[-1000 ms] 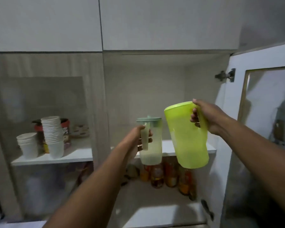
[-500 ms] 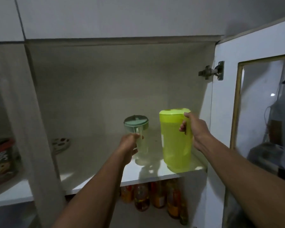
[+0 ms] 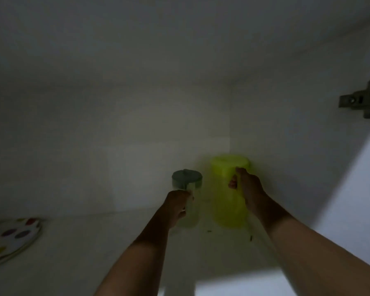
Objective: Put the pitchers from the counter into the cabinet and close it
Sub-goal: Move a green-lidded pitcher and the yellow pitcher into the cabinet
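Observation:
Two pitchers stand upright deep on the cabinet shelf (image 3: 115,242), near the back right corner. The small clear pitcher (image 3: 187,182) has a grey-green lid; my left hand (image 3: 177,205) is closed around its handle. To its right is the taller lime-green pitcher (image 3: 226,199), with my right hand (image 3: 247,189) gripping its handle. Both bases seem to rest on the shelf. The picture is dim and slightly blurred.
A white plate with coloured dots (image 3: 11,238) lies at the shelf's left edge. A metal door hinge (image 3: 365,99) sits on the right cabinet wall. The open door's edge (image 3: 359,189) shows brightly at the right.
Both hands have pushed the pitchers farther back into the cabinet toward the rear right corner. The view has moved closer and inside the cabinet, and the scene has darkened.

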